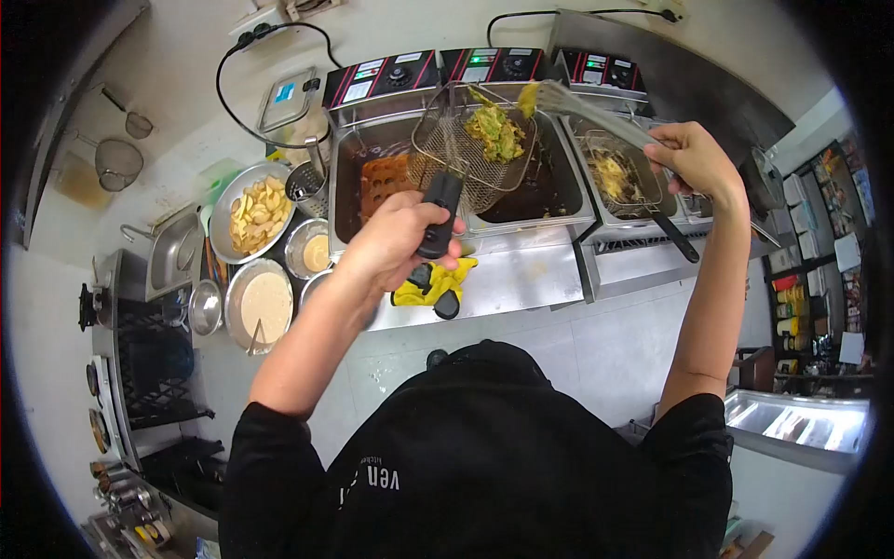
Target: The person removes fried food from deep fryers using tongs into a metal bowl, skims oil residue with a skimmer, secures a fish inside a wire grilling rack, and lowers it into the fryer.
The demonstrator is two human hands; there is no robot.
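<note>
My left hand is closed round the black handle of a wire fryer basket, which hangs over the left fryer's oil. Inside the basket lies a clump of green-yellow fried food. My right hand grips metal tongs that reach leftward above the basket. At their tips is a small yellow-green piece; whether it is pinched between them I cannot tell. A waffle-like brown grid shows in the left fryer, beside the basket.
Right of the basket, a second fryer basket holds yellow frying food, its handle jutting forward. On the left stand a bowl of cut potatoes, a bowl of batter and a perforated metal cylinder. A yellow cloth lies on the front ledge.
</note>
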